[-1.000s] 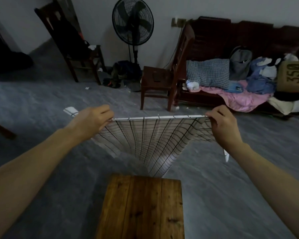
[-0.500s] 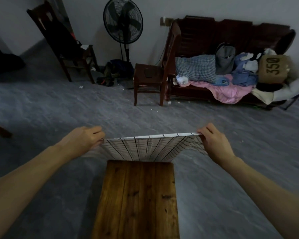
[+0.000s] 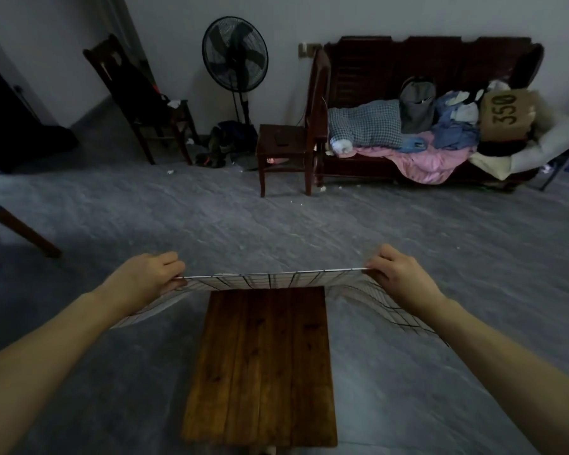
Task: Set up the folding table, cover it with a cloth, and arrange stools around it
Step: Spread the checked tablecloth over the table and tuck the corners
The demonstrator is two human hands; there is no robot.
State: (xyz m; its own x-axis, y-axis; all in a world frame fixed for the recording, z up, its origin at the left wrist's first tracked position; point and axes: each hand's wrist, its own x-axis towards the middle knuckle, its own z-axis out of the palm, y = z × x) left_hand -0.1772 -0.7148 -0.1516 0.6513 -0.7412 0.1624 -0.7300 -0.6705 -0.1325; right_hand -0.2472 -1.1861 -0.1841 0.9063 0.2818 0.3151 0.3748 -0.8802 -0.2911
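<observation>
A small wooden plank table top (image 3: 263,362) stands directly below me, bare. A white cloth with a black grid pattern (image 3: 276,280) is stretched taut just beyond the table's far edge. My left hand (image 3: 145,279) grips the cloth's left end, and my right hand (image 3: 401,277) grips its right end. The cloth's loose sides sag down beside both forearms. Part of the cloth hangs behind the table's far edge, out of sight.
A dark wooden stool (image 3: 281,156) stands ahead next to a wooden bench (image 3: 424,60) piled with clothes. A standing fan (image 3: 234,57) and a dark chair (image 3: 138,100) are at the back wall. Another furniture leg (image 3: 27,233) juts in at left. Grey floor surrounds the table.
Both hands have lowered the stretched cloth from well above the table to just past its far edge. My view has tilted, showing more of the table top.
</observation>
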